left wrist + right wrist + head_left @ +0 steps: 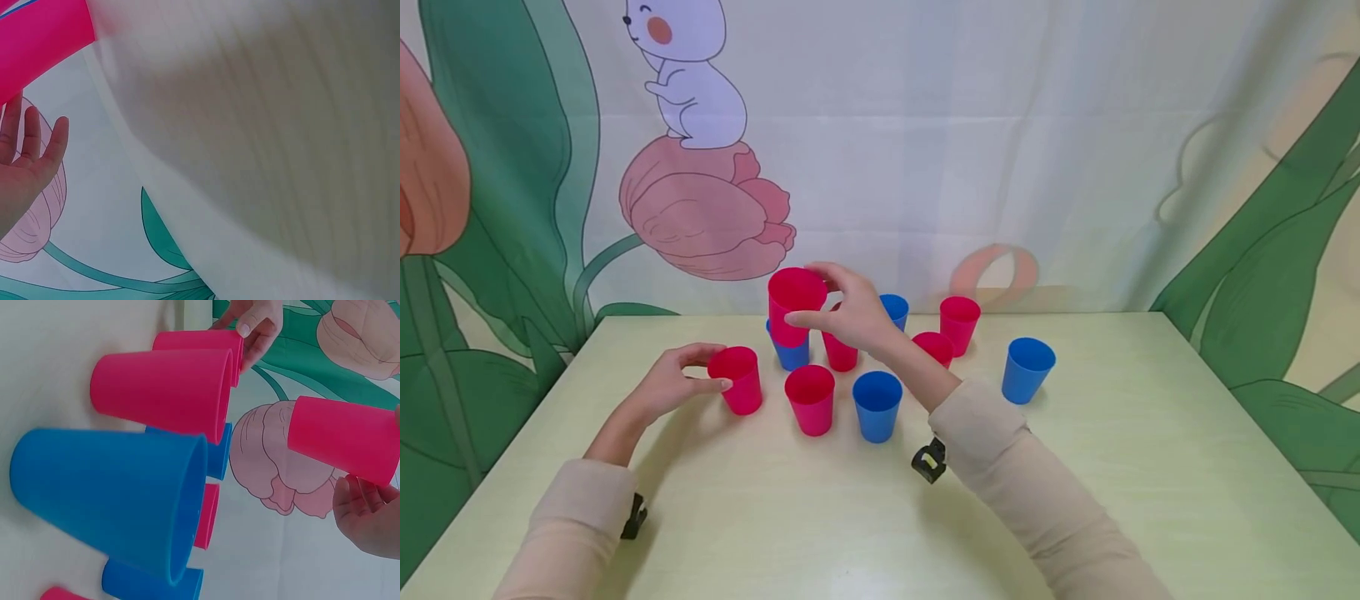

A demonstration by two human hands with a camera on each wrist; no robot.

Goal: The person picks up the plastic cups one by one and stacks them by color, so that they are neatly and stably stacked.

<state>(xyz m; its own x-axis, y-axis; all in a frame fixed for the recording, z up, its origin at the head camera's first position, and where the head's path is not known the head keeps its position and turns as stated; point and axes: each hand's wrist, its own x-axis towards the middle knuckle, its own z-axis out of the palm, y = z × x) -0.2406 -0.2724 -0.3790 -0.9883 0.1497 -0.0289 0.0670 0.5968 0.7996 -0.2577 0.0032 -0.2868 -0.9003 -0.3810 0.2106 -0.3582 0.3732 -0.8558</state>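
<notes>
At the left of the group, my left hand [664, 385] grips a red plastic cup [742, 385] standing upright on the table, thumb near its front rim. My right hand [859, 310] holds another red cup [786, 321] by its side, up off the table, above and in front of a blue cup [793, 357]. In the right wrist view this raised cup [344, 439] hangs apart from the standing ones. Between the hands and nearer the front stand a red cup [812, 408] and a blue cup [877, 414]. The right forearm partly hides a red cup [932, 345] behind it.
Farther back stand a red cup [841, 354], a blue cup [895, 308] and a red cup [959, 323]. One blue cup [1027, 372] is off to the right. A printed curtain [880, 167] hangs behind the pale table [820, 533].
</notes>
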